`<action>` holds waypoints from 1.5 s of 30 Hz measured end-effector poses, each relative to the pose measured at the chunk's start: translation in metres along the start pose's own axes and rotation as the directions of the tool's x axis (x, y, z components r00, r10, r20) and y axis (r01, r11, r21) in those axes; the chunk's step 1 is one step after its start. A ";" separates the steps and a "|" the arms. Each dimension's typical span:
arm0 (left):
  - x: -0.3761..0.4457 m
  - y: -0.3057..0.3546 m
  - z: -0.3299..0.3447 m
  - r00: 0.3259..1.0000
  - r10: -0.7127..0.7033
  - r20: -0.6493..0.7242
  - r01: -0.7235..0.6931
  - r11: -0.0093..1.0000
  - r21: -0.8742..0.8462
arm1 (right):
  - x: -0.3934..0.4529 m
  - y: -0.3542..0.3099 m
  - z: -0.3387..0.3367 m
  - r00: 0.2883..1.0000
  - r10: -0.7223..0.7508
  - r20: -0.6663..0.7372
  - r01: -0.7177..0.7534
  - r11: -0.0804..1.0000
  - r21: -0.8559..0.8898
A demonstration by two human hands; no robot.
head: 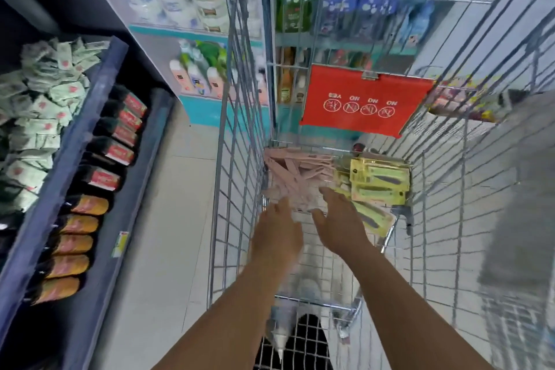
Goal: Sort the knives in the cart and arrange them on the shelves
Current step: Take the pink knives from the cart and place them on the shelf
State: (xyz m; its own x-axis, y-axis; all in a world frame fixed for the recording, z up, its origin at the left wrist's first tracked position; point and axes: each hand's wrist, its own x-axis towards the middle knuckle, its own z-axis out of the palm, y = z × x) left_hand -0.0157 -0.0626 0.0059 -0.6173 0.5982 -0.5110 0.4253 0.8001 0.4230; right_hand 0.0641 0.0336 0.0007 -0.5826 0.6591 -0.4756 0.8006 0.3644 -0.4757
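Red sign [366, 99] on cart's far end: "YES", "NO" 3 times (upside down). Other labels too blurred.

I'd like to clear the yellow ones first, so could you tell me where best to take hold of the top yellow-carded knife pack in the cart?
Grip the top yellow-carded knife pack by its long edges, coming from above, probably with the right hand. It lies flat on its stack in the wire shopping cart, top face exposed, so a pinch across the card should lift it off.

Both hands in wire cart [240, 189], left hand [277, 230], right hand [339, 219], pink knives [297, 171]
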 end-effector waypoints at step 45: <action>0.112 -0.029 0.123 0.912 -0.410 0.021 0.405 0.889 -0.215 | 0.125 0.055 0.108 0.987 0.013 0.160 0.008 0.992 -0.128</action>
State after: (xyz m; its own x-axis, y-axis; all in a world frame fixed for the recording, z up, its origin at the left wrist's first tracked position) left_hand -0.0161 -0.0138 -0.1553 -0.7230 0.2186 -0.6553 -0.0136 0.9439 0.3299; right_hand 0.0200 0.0649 -0.1646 -0.5873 0.5497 -0.5941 0.8073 0.4509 -0.3808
